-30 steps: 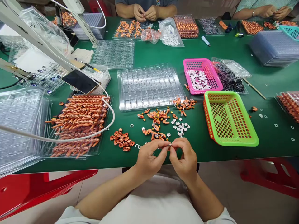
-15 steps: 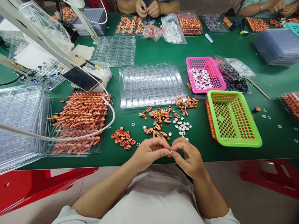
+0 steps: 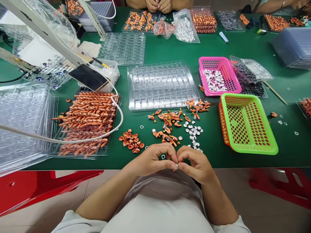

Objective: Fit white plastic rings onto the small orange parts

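At the table's front edge, my left hand (image 3: 157,159) and my right hand (image 3: 196,163) meet fingertip to fingertip, both closed in a pinch. A tiny white piece (image 3: 177,166) shows between them; the fingers cover most of it. Just beyond lie a loose pile of small curved orange parts (image 3: 170,118) with dark and gold bits, and several small white discs (image 3: 193,130). Small round orange caps (image 3: 131,141) are heaped left of my left hand. A thin white ring (image 3: 163,157) lies on the table beside my left fingers.
A green basket (image 3: 274,142) stacked in an orange one stands right, with a pink basket (image 3: 202,76) of white pieces behind it. Clear trays (image 3: 157,105) lie ahead. Left are a tray of orange tubes (image 3: 87,110), a looping white cable (image 3: 120,121) and a phone (image 3: 88,77). Co-workers' hands (image 3: 159,5) show opposite.
The view has shifted, so the table's contents sit slightly farther right. My joined fingertips have come a little closer to me. The thin white ring by my left fingers now shows.
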The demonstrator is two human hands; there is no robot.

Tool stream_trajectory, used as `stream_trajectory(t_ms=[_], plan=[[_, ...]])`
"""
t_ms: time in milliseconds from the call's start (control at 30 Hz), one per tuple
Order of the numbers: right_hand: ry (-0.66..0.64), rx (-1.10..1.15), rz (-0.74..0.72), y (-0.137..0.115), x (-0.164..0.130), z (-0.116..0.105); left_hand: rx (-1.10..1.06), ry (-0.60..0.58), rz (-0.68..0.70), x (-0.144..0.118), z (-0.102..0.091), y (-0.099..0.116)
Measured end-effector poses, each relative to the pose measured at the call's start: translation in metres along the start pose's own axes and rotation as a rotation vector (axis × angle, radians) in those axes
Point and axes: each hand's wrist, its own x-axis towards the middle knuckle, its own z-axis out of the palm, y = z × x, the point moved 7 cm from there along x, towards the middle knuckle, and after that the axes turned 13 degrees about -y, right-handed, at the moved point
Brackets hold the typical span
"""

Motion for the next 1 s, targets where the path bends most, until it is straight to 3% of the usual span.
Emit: stream_trajectory(t_ms=[633,1000], plan=[[0.034,-0.087,-0.079,-0.014,-0.002,0.01,-0.114,-0.045,-0.006,-0.004,0.007,-0.008],[0.015,-0.082,-0.05,-0.01,-0.004,0.012,0.102,-0.056,-0.02,-0.008,0.013,0.0]])
